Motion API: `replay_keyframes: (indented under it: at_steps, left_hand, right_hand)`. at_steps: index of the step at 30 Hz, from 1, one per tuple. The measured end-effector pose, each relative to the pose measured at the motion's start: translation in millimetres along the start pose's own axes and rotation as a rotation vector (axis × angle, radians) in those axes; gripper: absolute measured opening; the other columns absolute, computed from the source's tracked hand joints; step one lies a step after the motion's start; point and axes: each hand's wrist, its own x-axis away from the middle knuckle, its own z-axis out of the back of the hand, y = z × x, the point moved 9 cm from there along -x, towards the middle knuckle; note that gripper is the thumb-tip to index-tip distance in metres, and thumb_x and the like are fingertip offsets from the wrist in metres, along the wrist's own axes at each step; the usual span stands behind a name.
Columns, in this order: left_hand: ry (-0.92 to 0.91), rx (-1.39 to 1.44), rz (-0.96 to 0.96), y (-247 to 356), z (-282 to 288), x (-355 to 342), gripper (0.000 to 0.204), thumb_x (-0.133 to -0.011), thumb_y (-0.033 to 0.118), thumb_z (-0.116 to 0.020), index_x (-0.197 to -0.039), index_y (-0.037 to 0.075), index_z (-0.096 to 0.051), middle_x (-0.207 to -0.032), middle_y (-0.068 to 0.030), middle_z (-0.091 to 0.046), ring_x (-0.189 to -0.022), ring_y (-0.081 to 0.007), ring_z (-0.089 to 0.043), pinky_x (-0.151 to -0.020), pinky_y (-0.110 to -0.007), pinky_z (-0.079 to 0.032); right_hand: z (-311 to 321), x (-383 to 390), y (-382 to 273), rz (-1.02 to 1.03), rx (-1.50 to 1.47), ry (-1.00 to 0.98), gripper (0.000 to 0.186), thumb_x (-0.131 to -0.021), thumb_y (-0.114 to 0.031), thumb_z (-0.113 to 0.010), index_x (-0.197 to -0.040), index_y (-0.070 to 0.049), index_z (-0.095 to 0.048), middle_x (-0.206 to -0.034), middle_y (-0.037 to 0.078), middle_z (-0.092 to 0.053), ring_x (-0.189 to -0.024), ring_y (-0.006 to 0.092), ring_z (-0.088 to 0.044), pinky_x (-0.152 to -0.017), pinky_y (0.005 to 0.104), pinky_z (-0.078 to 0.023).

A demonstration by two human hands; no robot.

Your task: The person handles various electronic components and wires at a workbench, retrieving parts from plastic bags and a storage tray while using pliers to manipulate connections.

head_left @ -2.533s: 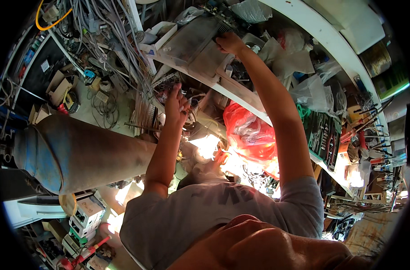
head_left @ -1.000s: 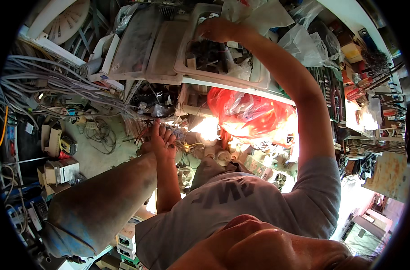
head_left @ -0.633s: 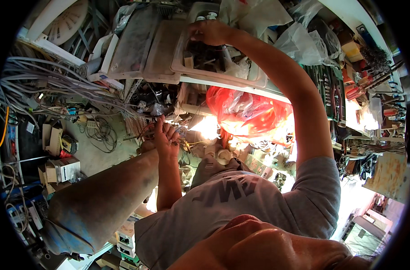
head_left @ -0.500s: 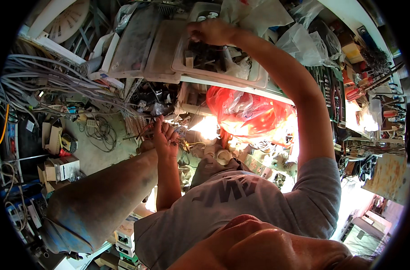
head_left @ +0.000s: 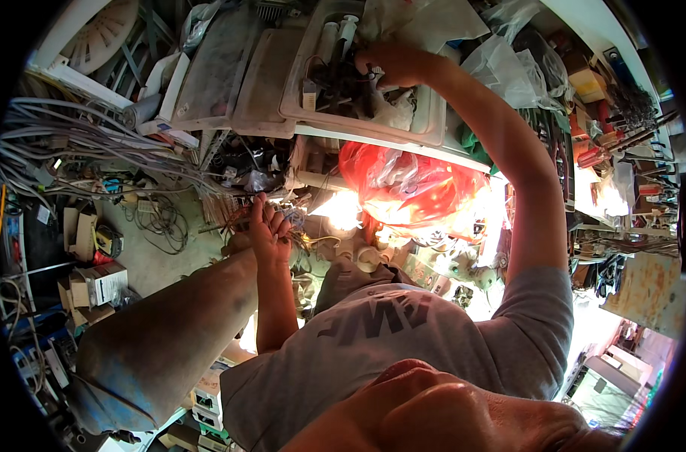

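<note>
My right hand is inside a translucent plastic bin on the upper shelf, its fingers closed among dark parts; what they hold is partly hidden. White cylindrical pieces lie at the bin's back. My left hand is lower down, palm up, fingers loosely bent and apart, beside tangled wires. Behind those stands a clutter of small parts under the shelf edge. A large red plastic bag hangs or lies just below the bin.
A long dirty cylinder lies at lower left, with cardboard boxes beyond it. Grey cables sweep across the upper left. Plastic lids, clear bags and hand tools crowd the shelves.
Since half a second ago my right hand has shifted rightward and slightly down within the bin, uncovering more white pieces. My left hand has moved slightly left.
</note>
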Motion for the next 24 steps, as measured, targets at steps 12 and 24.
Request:
replay_keyframes:
  at_steps: [12,24]
  left_hand:
    - [-0.031,-0.002,0.03,-4,-4,-5,0.019,-0.097,0.028,-0.053,-0.106,0.012,-0.057,-0.056,0.0068,-0.022,-0.043,-0.0046,-0.018,-0.036,-0.021,-0.019]
    - [-0.033,-0.006,0.063,-13,-20,-13,0.019,-0.097,0.027,-0.052,-0.109,0.012,-0.055,-0.056,0.0069,-0.022,-0.045,-0.0044,-0.02,-0.037,-0.021,-0.02]
  right_hand:
    - [101,30,52,-0.03,-1.444,0.668,0.017,-0.092,-0.011,-0.058,-0.104,-0.008,-0.047,-0.089,0.003,-0.059,-0.081,0.0172,-0.062,-0.07,0.03,-0.051]
    - [107,-20,-35,-0.043,-0.557,0.352,0.014,-0.088,-0.001,-0.06,-0.098,-0.002,-0.051,-0.093,0.007,-0.065,-0.087,0.0157,-0.062,-0.075,0.0298,-0.05]
